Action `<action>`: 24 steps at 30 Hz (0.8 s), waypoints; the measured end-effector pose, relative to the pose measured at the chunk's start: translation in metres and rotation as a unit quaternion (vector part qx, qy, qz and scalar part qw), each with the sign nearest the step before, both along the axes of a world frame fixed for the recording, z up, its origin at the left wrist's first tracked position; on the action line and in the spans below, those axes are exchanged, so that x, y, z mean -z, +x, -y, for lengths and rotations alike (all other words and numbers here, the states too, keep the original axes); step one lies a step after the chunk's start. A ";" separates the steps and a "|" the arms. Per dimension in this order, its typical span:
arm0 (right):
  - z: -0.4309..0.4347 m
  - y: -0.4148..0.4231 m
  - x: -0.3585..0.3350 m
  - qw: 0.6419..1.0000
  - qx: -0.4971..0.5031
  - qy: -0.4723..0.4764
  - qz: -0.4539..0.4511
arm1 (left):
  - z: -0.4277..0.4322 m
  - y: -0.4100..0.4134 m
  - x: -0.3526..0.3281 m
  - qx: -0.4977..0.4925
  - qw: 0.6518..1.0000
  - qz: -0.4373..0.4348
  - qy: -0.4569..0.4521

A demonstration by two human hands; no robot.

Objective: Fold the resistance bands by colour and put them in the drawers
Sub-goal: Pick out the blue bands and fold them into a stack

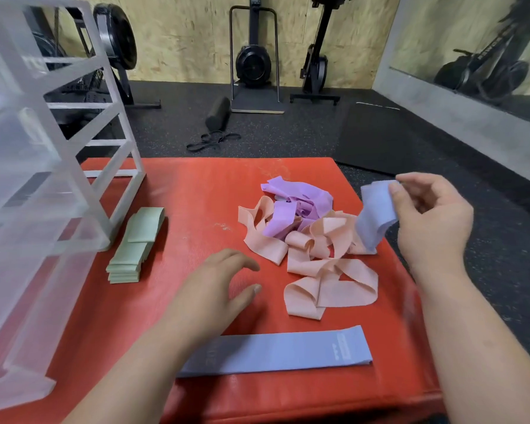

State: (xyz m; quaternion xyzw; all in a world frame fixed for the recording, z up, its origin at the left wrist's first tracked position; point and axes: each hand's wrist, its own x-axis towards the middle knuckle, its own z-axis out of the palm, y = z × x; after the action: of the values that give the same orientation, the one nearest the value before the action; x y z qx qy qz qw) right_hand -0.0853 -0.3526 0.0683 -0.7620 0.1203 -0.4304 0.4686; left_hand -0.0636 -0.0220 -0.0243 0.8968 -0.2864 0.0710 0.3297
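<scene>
Places are given from the red mat [196,209] on which everything is laid. At its left edge a clear drawer unit [43,179] is stood, with one drawer pulled out toward the camera; what is inside cannot be told through the frosted plastic. Just right of the unit, a stack of folded green bands [135,243] is laid on the mat, not yet put away. Over the mat's near middle the left hand [224,286] is held open, palm down, with nothing gripped; its forearm crosses one end of a flat blue band [288,351] laid along the mat's near edge. On the mat's right half a loose heap is left unsorted: purple bands [291,206] on top and toward the far side, peach bands [325,264] spread nearer. Above the mat's right edge, a second blue band [375,212] is pinched at its top between thumb and fingers of the right hand [432,215], its lower part hanging against the heap. The blue colour is judged to be in hand, at the gathering stage. For the next move, the hanging band would need to be drawn clear, flattened and folded with the free left hand, then matched to the flat blue one
</scene>
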 end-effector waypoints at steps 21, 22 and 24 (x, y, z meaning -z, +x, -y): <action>-0.093 -0.003 0.053 0.909 -0.364 -0.055 -0.195 | 0.045 0.002 -0.012 -0.043 0.893 -0.265 -0.361; -0.093 -0.003 0.056 0.899 -0.381 -0.066 -0.207 | 0.044 0.003 -0.010 -0.054 0.883 -0.281 -0.372; -0.094 -0.002 0.059 0.893 -0.389 -0.071 -0.217 | 0.040 0.005 -0.007 -0.072 0.871 -0.301 -0.381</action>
State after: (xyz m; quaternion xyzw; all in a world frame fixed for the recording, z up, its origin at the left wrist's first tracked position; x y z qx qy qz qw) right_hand -0.0874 -0.2587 0.0096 -0.8537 -0.1180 -0.0453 0.5053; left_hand -0.0583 -0.0624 -0.0175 0.6980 -0.0583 -0.0753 0.7097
